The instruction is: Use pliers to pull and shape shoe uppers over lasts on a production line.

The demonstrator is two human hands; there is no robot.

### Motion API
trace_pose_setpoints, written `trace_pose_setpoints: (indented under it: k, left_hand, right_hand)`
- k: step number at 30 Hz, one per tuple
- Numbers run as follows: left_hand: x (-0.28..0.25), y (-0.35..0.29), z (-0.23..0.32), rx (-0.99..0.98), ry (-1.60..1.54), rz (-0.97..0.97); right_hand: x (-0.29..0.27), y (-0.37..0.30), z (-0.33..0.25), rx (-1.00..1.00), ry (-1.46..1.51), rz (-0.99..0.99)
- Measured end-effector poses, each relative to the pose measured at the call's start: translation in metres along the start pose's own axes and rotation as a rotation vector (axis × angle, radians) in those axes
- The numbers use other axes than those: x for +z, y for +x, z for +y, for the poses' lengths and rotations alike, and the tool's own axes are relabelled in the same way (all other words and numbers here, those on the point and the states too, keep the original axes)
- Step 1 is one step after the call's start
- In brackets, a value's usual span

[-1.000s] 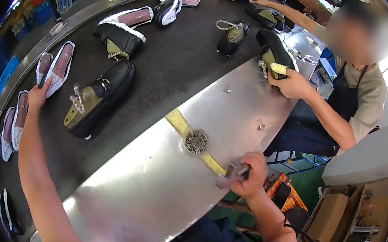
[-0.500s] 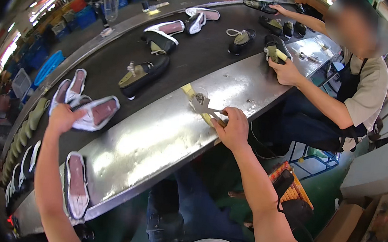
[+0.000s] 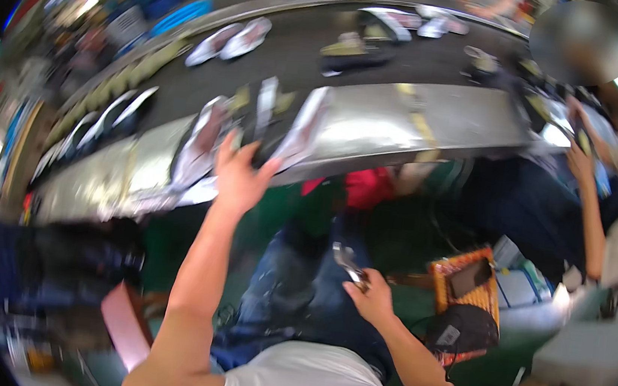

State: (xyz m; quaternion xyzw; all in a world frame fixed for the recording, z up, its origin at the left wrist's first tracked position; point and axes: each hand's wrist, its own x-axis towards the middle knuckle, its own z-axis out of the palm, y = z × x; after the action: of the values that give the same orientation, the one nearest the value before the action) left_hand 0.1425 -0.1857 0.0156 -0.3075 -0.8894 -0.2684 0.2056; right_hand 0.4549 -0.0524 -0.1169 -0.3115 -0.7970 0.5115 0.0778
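My left hand (image 3: 241, 175) is spread open over the near edge of the workbench, holding nothing that shows. Just beyond its fingertips lie a white shoe with a pinkish inside (image 3: 201, 140) and a second white shoe (image 3: 304, 128), both blurred. Between these two, dark and olive shoe parts (image 3: 262, 105) are too smeared to make out. Low over my lap, my right hand (image 3: 373, 298) is closed around a metal hand tool (image 3: 347, 261) with a shiny curved head; its exact kind is unclear.
On the dark belt (image 3: 293, 59) stand a white pair (image 3: 231, 40) and several olive-black shoes (image 3: 358, 51). More shoes line the far left. A co-worker's arm (image 3: 588, 192) is at the right. A woven orange seat (image 3: 474, 282) stands beside me on the green floor.
The view has swung left and down. My left hand has let go of a white shoe, now on the metal ledge. My right hand has brought the tool off the bench to my lap.
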Motion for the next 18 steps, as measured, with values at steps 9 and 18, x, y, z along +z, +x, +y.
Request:
trace_pose_setpoints:
  k: [9,18]
  left_hand:
    - [-0.053,0.066,-0.131,-0.5,0.281,-0.387]
    - [-0.07,-0.113,-0.092,-0.717,-1.41,-0.252]
  right_hand:
    - [0.015,-0.042,0.033,-0.201,-0.261,-0.053]
    - [0.009,-0.031,0.042,0.069,0.036,0.02]
